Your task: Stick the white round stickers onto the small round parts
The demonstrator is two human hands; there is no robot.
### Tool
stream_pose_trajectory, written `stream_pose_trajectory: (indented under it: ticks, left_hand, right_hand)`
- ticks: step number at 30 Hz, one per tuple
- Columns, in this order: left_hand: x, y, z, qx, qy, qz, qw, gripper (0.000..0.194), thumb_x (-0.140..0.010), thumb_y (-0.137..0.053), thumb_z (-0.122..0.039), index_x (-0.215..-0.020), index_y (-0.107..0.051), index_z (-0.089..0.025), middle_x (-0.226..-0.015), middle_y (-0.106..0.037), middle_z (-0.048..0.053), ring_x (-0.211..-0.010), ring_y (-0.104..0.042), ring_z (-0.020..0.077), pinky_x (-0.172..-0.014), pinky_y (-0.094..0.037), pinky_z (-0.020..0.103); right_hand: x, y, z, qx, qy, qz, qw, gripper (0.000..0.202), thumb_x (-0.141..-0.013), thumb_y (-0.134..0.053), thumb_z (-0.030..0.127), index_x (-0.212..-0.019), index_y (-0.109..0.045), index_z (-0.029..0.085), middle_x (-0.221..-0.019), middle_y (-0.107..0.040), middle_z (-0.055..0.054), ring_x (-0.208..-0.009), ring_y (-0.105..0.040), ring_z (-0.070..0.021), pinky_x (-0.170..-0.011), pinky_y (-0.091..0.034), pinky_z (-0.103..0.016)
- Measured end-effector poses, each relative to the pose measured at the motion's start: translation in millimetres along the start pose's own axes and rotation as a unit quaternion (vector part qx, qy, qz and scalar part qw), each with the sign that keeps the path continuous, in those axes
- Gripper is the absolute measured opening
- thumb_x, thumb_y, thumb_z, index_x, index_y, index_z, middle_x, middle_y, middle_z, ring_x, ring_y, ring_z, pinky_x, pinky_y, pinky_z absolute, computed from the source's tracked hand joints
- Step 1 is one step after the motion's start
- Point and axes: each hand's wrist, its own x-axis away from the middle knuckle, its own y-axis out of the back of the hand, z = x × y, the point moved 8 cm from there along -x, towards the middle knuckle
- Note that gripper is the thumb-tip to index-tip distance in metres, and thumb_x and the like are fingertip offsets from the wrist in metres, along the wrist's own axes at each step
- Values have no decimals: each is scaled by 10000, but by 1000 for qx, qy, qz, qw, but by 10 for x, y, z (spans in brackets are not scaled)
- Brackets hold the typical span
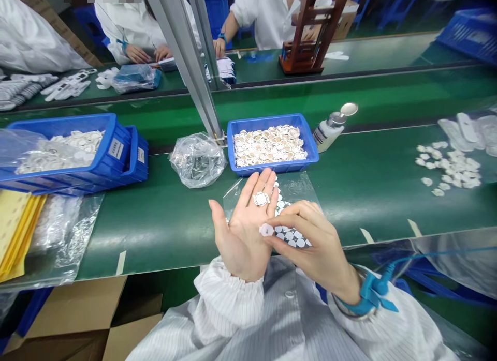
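Note:
My left hand (248, 226) lies palm up with its fingers stretched out. On its fingers rests a small round white part (261, 198) with side tabs and a dark ring outline. Over the palm, my right hand (310, 237) pinches a small white disc (266, 229) between thumb and forefinger. Partly hidden under my hands, a clear sheet (301, 187) with rows of white round pieces (289, 236) lies on the green bench. Just beyond my fingertips stands a blue bin (254, 171) full of similar white parts (267, 146).
A white bottle (328, 133) with its lid raised stands right of the bin. Left are a crumpled plastic bag (199, 160) and more blue bins (73, 175). Loose white pieces (452, 167) lie far right. A metal post (190, 66) rises behind; two people sit across.

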Motion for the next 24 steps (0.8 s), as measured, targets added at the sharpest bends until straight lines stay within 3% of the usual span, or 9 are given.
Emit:
stream_pose_trajectory:
  ticks: [3, 8, 12, 19, 24]
  left_hand:
    - [48, -20, 0, 0, -7, 5, 1000, 852, -913, -168, -713, -1503, -308, -115, -1493, -486, 129, -1431, -377, 238, -1190, -290, 358]
    - [137, 12, 44, 1, -9, 5, 1000, 836, -917, -144, -710, -1417, -453, -116, -1482, -503, 117, -1433, -374, 229, -1182, -302, 345]
    - [157, 88, 99, -3, 4, -20, 1000, 777, -929, -167, -692, -1350, -537, -153, -1478, -514, 97, -1432, -374, 227, -1166, -322, 334]
    - [76, 212, 182, 39, 31, -62, 997, 688, -955, -269, -626, -1411, -470, -152, -1493, -499, 81, -1421, -393, 205, -1161, -337, 308]
    - [29, 283, 246, 49, 57, -76, 994, 628, -971, -292, -580, -1404, -479, -167, -1506, -485, 55, -1427, -381, 191, -1139, -375, 293]
  right_hand:
    - [-30, 140, 16, 25, 20, -43, 999, 146, -854, -708, 204, -981, -635, 211, -841, -628, -6, -799, -578, -146, -710, -409, -329]
    - [-113, 226, 14, 55, 31, -53, 997, 178, -841, -726, 208, -996, -639, 218, -858, -635, -7, -824, -589, -148, -728, -414, -335]
    - [-121, 214, -44, 45, -14, -62, 997, 165, -845, -720, 212, -989, -641, 234, -870, -652, -5, -814, -596, -150, -728, -427, -337]
    - [-8, -44, -207, -41, -96, -52, 993, 111, -868, -672, 206, -963, -632, 246, -1103, -709, -27, -1045, -639, -201, -878, -477, -391]
    - [17, -262, -322, -83, -143, 1, 986, 92, -861, -661, 230, -944, -634, 259, -1059, -728, -9, -994, -653, -207, -843, -479, -401]
